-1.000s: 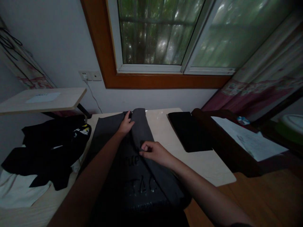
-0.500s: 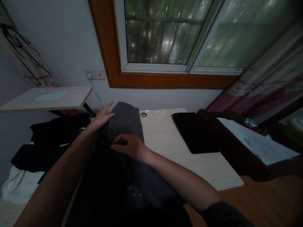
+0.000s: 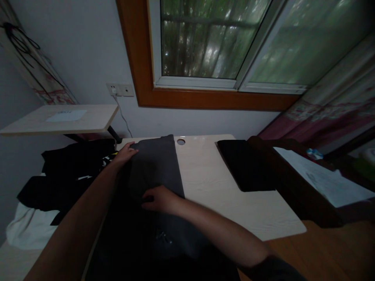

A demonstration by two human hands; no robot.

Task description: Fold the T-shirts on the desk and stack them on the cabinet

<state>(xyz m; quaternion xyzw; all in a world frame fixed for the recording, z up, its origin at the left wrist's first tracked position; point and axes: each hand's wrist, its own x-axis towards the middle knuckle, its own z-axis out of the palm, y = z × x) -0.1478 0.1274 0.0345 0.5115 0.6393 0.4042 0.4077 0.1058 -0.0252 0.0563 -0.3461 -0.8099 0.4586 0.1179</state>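
A dark grey cloth, seemingly a garment [image 3: 158, 164], lies lengthwise over the left part of the pale desk [image 3: 205, 171]. Its near part fades into deep shadow, so its full shape is hard to read. At the cloth's far left corner is my left hand [image 3: 125, 153], fingers stretched out and thumb apart, touching the edge. My right hand [image 3: 161, 200] is over the middle of the cloth, loosely curved, with a gap between thumb and forefinger. Whether its fingertips press on the fabric I cannot tell. Some small shiny marks [image 3: 163, 236] show on the near dark part.
Black clothes [image 3: 73, 168] and a white cloth [image 3: 29, 228] are piled at the left, below a raised shelf [image 3: 96, 121]. A black flat item [image 3: 246, 166] lies on the desk's right side. Paper sheets [image 3: 319, 175] rest on dark furniture beyond. A window is ahead.
The far end of the grey cloth, raised and bulging before, now lies flat on the desk. My left hand has lowered with its corner; my right hand has shifted slightly nearer to me.
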